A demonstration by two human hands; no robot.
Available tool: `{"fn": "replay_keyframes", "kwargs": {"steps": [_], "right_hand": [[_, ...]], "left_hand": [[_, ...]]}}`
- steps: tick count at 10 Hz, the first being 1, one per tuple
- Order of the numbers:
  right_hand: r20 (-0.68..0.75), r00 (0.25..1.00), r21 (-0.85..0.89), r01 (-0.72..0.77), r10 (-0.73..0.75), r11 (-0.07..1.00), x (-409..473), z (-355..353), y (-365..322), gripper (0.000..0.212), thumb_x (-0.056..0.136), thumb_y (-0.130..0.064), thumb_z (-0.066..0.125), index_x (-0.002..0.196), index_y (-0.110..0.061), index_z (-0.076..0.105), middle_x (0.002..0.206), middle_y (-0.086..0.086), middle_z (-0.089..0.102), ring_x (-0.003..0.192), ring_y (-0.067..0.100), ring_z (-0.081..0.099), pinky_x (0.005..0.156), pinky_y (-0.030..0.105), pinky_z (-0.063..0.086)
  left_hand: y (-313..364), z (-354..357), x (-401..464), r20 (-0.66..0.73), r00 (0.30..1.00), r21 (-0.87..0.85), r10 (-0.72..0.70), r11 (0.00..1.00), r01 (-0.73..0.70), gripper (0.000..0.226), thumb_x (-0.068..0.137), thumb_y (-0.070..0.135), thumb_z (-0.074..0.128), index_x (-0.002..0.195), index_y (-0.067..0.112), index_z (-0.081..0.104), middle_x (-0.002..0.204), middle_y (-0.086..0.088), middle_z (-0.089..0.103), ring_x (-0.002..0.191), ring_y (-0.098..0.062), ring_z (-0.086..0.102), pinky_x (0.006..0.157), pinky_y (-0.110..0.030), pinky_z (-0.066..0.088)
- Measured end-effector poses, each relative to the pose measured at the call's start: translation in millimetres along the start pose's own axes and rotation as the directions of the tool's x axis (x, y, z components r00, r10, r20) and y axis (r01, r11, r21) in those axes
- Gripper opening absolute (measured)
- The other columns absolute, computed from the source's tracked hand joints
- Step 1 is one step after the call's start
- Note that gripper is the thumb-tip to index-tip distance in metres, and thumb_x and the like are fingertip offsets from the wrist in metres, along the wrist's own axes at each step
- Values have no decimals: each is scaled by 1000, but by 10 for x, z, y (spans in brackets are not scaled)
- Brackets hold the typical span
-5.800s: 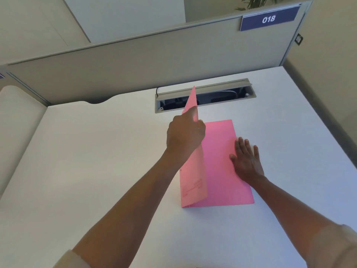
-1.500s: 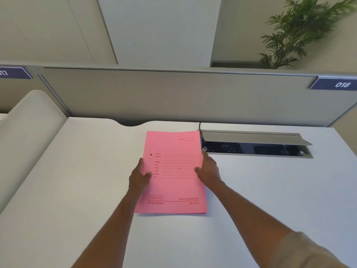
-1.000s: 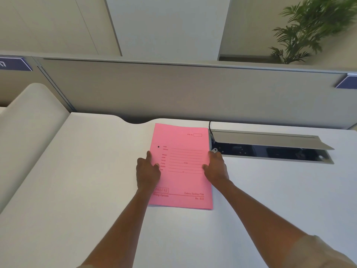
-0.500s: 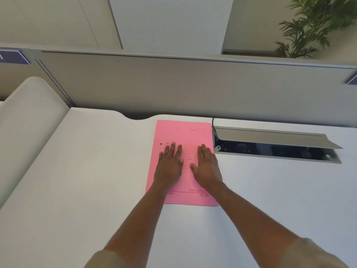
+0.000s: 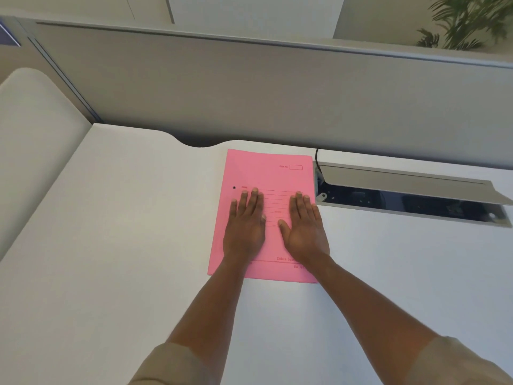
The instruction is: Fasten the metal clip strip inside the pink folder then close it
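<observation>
The pink folder (image 5: 266, 173) lies closed and flat on the white desk (image 5: 125, 245), its printed front cover facing up. My left hand (image 5: 245, 226) rests palm down on the cover's left half, fingers straight and together. My right hand (image 5: 305, 229) lies palm down on the right half, its outer edge reaching the folder's right edge. Neither hand grips anything. The metal clip strip is hidden inside the folder; only a small dark rivet (image 5: 234, 187) shows near the left edge.
An open cable tray (image 5: 410, 201) with a raised grey lid is sunk into the desk just right of the folder. A grey partition (image 5: 277, 93) stands behind the desk. A plant (image 5: 469, 20) shows at the top right.
The folder's cover was shut. My hands held the closed folder by its sides, slid it a little away from me, then moved onto the cover and spread apart, palms flat.
</observation>
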State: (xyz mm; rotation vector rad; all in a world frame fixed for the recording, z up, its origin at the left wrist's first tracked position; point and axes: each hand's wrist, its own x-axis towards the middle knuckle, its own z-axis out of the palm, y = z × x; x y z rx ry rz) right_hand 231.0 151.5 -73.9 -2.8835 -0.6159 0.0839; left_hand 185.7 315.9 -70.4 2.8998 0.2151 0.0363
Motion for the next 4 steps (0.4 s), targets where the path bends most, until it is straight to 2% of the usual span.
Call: {"fn": "replay_keyframes", "kwargs": {"steps": [3,4], "right_hand": [[84,996,12,-6,5,1000,-8,-109,-49,73,100,-53,18,155,-11,-7,166,8,-7,152,22,-9,124,38,-5],[56,998,25,8,-10,1000,0,-197,-67,72,101,-51,17,155,-11,-10,165,8,-9,152,23,-11,124,38,-7]], "left_hand": [[114,-191,14,111,992,-20,-60,998,62,61,106,34,21,158,12,-4,168,-6,-5,155,-25,-6,126,-40,-2],[223,-292,29,88,996,-8,-33,999,34,62,106,33,22,158,11,-4,168,-8,-5,155,-26,-5,125,-40,-1]]}}
